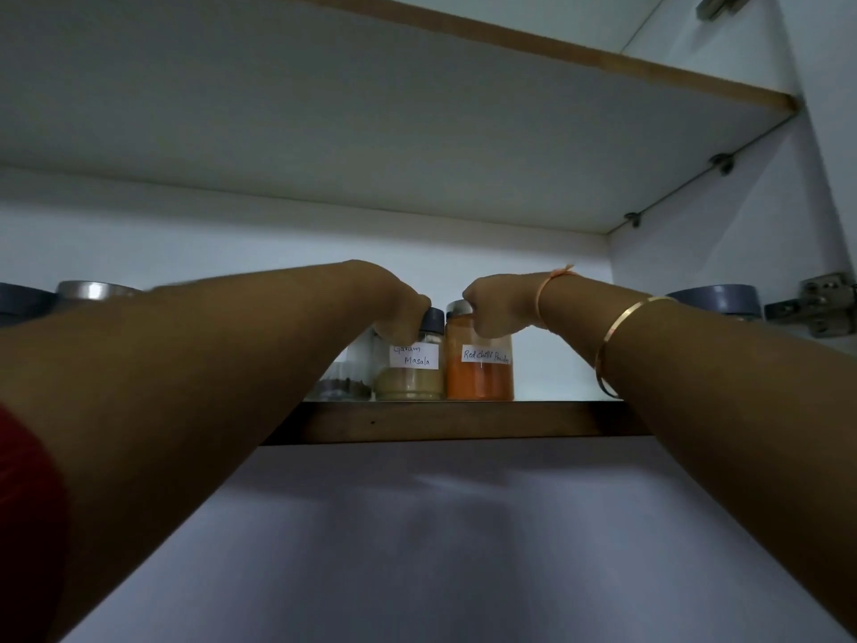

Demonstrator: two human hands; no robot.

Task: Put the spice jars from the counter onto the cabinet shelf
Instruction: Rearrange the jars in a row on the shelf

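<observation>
Head view, looking up into the cabinet. At the far left edge is my red sleeve (28,480). Behind my left forearm, a dark grey lid (21,303) and a silver lid (92,290) show above the arm.

On the shelf (440,422), near its wooden front edge, three jars stand upright in a row:

1. A clear jar (345,380) with dark seeds at the bottom, partly hidden by my arm.
2. The Garam Masala jar (412,375): clear glass, dark grey cap, pale tan powder filling the lower part, white label handwritten "Garam Masala". My left hand (394,304) grasps it from above, fingers curled round the cap.
3. The Red chilli Powder jar (480,375): taller, silver cap, orange-red powder nearly to the top, white label handwritten "Red chilli Powder". My right hand (496,308) grasps its cap, fingers curled.

Jars 2 and 3 stand just beside each other; I cannot tell whether they touch.

My right wrist carries an orange thread (542,294) and a gold bangle (617,336). Farther right, a grey-lidded container (714,301) sits on the same shelf, near a metal hinge (821,308).
</observation>
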